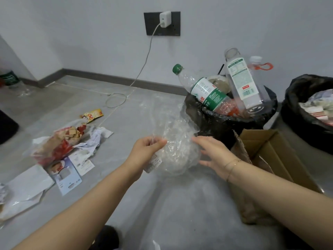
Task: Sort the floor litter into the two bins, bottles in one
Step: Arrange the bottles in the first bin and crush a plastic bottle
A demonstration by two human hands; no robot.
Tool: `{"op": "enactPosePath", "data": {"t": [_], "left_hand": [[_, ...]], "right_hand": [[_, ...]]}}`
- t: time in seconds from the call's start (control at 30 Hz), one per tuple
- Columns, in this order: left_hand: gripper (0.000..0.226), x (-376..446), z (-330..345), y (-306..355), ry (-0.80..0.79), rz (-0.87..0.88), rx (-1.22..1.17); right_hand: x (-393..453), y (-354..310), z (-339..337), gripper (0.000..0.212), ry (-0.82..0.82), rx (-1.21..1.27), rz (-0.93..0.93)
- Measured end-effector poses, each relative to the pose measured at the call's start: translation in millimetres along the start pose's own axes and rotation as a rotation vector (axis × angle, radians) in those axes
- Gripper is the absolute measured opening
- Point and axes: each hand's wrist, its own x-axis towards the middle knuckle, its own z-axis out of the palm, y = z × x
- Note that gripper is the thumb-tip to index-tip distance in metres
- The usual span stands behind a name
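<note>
Head view: left hand (147,150) pinches the crumpled clear plastic wrap (178,150); right hand (214,156) hovers open-fingered beside it. Best balled tight, then dropped in the non-bottle bin (295,112).

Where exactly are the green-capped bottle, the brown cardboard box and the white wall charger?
Green-capped clear plastic bottle (207,91): head view, on its green and white label.
Brown cardboard box (273,150): head view, on its inner side wall.
White wall charger (165,18): head view, on its front face.
</note>
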Motion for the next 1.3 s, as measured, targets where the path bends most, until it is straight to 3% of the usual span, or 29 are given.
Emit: {"op": "enactPosePath", "data": {"t": [0.1, 0.27, 0.4, 0.5, 0.6, 0.67, 0.73, 0.77, 0.8, 0.9, 1.0, 1.07, 1.13, 1.2, 1.27, 1.3], "left_hand": [[0.027, -9.9, 9.2, 20.9, -0.001, 0.111, -0.008], [0.021, -23.8, 19.9, 37.3, -0.120, 0.063, -0.171], [0.017, -29.6, 27.0, 40.1, -0.206, -0.044, -0.345], [0.016, -24.5, 22.5, 35.2, -0.088, -0.107, -0.368], [0.052, -19.1, 15.0, 23.5, 0.211, -0.038, -0.198], [0.070, -22.5, 8.2, 22.2, 0.395, 0.316, 0.138], [0.072, -31.2, 6.5, 30.1, 0.328, 0.758, 0.528], [0.075, -33.5, 8.4, 33.6, 0.230, 0.867, 0.716], [0.082, -34.1, 12.3, 35.9, 0.128, 0.888, 0.893], [0.092, -29.7, 25.2, 29.0, -0.042, 0.711, 1.278], [0.057, -28.1, 22.6, 17.3, -0.005, 0.648, 1.201], [0.029, -29.6, 18.8, 16.4, 0.038, 0.600, 1.108], [0.025, -30.4, 15.4, 19.2, 0.019, 0.550, 1.075], [0.026, -29.5, 11.8, 23.4, -0.032, 0.509, 1.094], [0.027, -30.0, 10.4, 29.6, -0.093, 0.527, 1.179], [0.027, -31.1, 11.0, 33.0, -0.128, 0.548, 1.198]], "right_hand": [[-11.8, -1.2, -0.6, 0.075, -0.098, 0.006, -0.030], [-27.0, -13.2, -12.9, 0.091, -0.189, -0.029, -0.157], [-19.3, -7.7, -14.7, 0.039, -0.026, -0.076, -0.255], [-18.7, -8.2, -14.7, 0.017, 0.043, -0.017, -0.245], [-21.5, -12.0, -15.2, 0.019, 0.113, -0.022, -0.239], [-20.7, -13.0, -16.4, 0.021, 0.172, -0.047, -0.244], [-19.3, -14.0, -17.9, 0.021, 0.202, -0.060, -0.249], [-18.6, -14.4, -18.3, 0.021, 0.200, -0.054, -0.247], [-18.6, -15.1, -17.7, 0.021, 0.189, -0.036, -0.237], [-21.5, -18.9, -15.9, 0.013, 0.105, 0.048, -0.188], [-26.7, -24.1, -14.1, 0.005, -0.007, 0.166, -0.143], [-27.4, -24.6, -14.1, 0.012, -0.046, 0.184, -0.154], [-25.1, -24.8, -19.2, 0.030, 0.017, -0.058, -0.284], [-27.2, -31.5, -28.4, 0.053, 0.075, -0.532, -0.582], [-29.0, -37.9, -35.6, 0.070, -0.074, -0.918, -0.827], [-28.6, -37.8, -36.2, 0.072, -0.170, -1.059, -0.851]]}}
